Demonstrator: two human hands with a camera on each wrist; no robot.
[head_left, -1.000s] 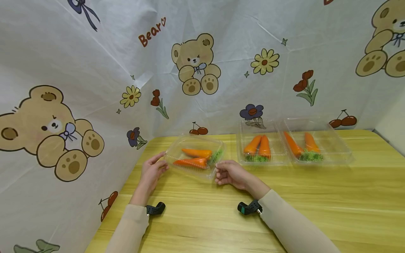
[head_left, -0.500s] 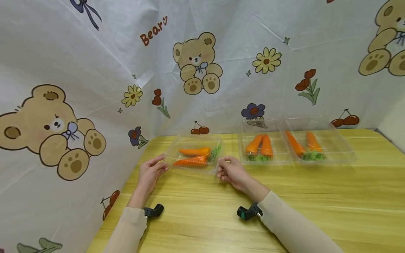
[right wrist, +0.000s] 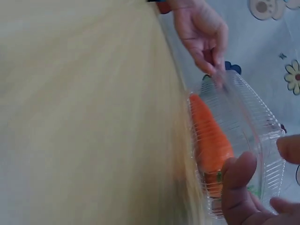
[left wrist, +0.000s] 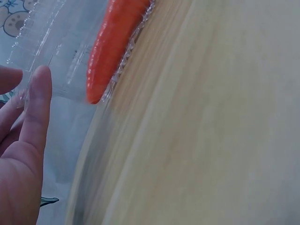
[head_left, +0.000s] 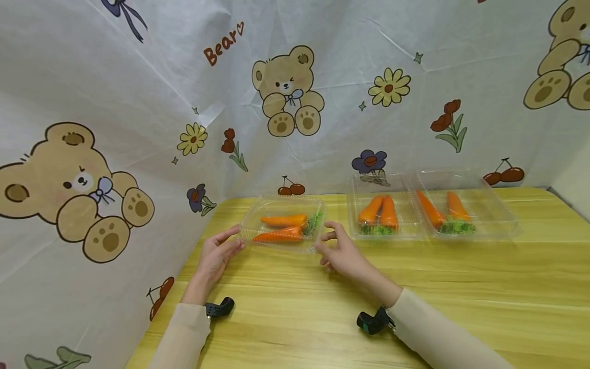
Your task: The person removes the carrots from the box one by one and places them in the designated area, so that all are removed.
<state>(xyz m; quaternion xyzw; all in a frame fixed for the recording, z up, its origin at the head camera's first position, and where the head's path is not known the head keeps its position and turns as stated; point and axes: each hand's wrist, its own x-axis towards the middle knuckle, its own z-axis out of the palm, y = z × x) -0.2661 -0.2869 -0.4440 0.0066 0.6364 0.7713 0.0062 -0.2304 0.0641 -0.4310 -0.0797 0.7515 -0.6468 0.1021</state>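
A clear plastic clamshell box (head_left: 276, 205) sits at the back left of the table, with two orange carrots (head_left: 283, 221) lying inside, their green tops (head_left: 315, 223) towards the right. At its left end, my left hand (head_left: 216, 256) pinches the edge between thumb and fingers; the right wrist view also shows this left hand (right wrist: 204, 35) on the rim. My right hand (head_left: 343, 253) is beside the near right corner, thumb and index finger (right wrist: 288, 149) spread apart. In the left wrist view, one carrot (left wrist: 112, 51) shows through the ribbed wall, close over the table.
To the right, two more clear boxes stand side by side: one box (head_left: 352, 205) holds two upright-lying carrots (head_left: 388, 211), the other box (head_left: 495, 215) two carrots (head_left: 457, 206). A bear-printed cloth (head_left: 341, 143) hangs behind and left of the wooden table (head_left: 295, 302).
The box's near right corner has swung back, so the box lies squarer to the table edge. My right fingers have let go of the corner and spread. The left hand keeps its hold.
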